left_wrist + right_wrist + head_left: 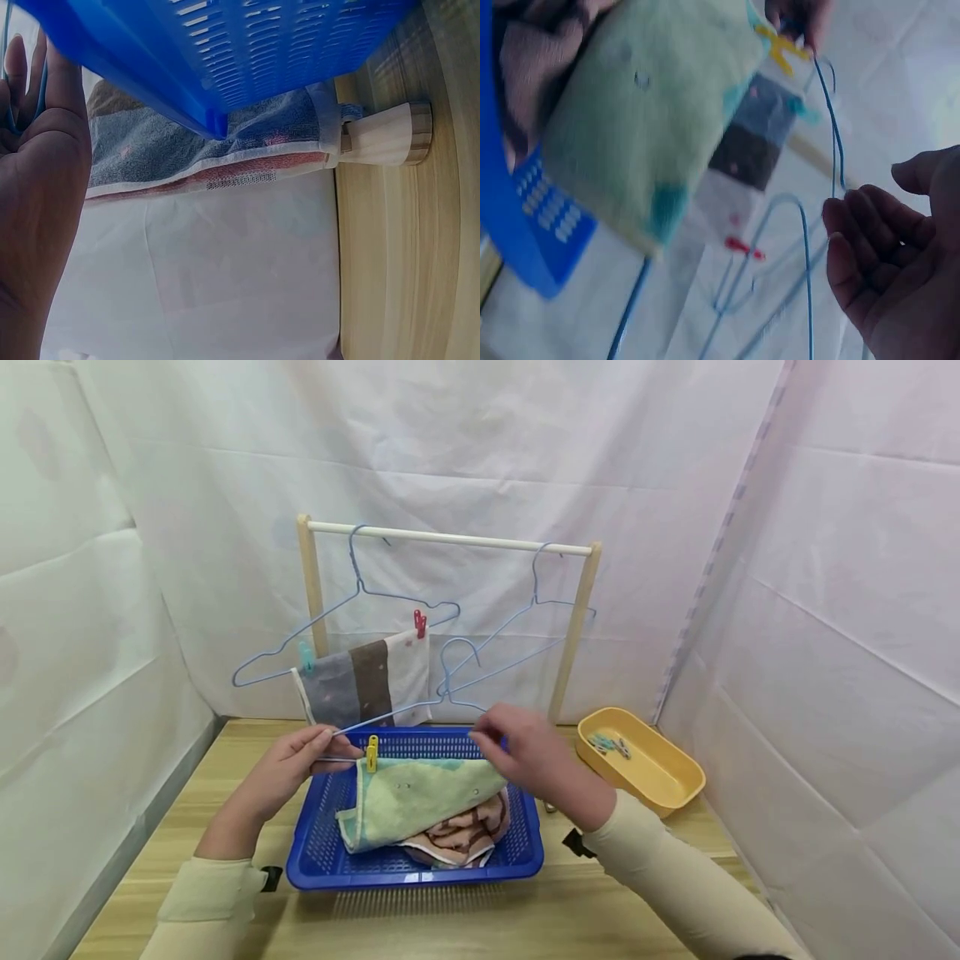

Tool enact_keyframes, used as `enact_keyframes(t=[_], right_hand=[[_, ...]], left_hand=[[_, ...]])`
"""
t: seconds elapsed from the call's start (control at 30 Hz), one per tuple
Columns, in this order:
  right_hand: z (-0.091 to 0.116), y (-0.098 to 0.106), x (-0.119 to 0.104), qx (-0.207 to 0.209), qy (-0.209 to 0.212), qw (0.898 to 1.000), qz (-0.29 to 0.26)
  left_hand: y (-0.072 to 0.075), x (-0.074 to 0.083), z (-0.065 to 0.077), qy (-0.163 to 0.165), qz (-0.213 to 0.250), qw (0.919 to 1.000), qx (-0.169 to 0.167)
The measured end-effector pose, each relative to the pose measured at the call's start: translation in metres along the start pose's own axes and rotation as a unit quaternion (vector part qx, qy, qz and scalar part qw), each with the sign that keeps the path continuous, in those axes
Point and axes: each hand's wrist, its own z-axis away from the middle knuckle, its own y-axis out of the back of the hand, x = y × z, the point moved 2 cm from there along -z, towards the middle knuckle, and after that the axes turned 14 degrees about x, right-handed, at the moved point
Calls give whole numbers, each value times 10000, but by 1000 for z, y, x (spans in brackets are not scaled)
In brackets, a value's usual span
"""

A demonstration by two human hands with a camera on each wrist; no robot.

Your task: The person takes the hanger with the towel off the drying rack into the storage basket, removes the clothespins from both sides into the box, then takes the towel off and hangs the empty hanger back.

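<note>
My left hand (288, 768) grips the left end of a blue wire clothes hanger (447, 689), held above the blue basket (416, 878). Over the hanger's lower bar hangs a pale green towel (427, 797). A yellow clothespin (372, 754) clips the towel's upper left corner. By the hanger's right shoulder is my right hand (536, 756), and it partly covers that end. In the right wrist view the right hand's fingers (881, 217) are loosely bent, the thumb stands apart, and nothing lies between them. A brown patterned cloth (468, 833) lies in the basket below the towel.
Behind the basket stands a rack with a white rail (450, 537). On it hang a hanger with a grey, brown and white towel (371, 681), held by a teal and a red clothespin (420, 624), and a bare hanger (535, 597). A yellow tray (663, 777) holds several clothespins.
</note>
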Motion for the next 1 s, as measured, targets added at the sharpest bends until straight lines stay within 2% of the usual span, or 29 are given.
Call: enact_keyframes(t=[0.1, 0.2, 0.37, 0.57, 0.7, 0.83, 1.0], right_hand=[[-5, -24, -10, -716, -250, 9971, -18], [-8, -46, -16, -1304, -564, 9898, -77], [-15, -77, -24, -1823, -1298, 9737, -430], [-26, -105, -34, -1904, -2018, 9576, -781], [-29, -119, -37, -1859, -2304, 9507, -923], [-31, -129, -38, -1671, -2536, 9460, -1138], [-28, -141, -39, -1305, -2906, 9347, -1574]], left_hand=[[0, -1, -1, -26, 44, 10000, -5], [0, -1, -1, 3, 49, 10000, 17], [-1, -2, 0, 4, 96, 10000, -26], [0, -2, -1, -99, 139, 9998, -110], [0, -3, -3, -91, 100, 9999, -99], [-1, -3, -3, -81, 50, 9999, -90], [-1, -3, -3, -67, 17, 9999, -79]])
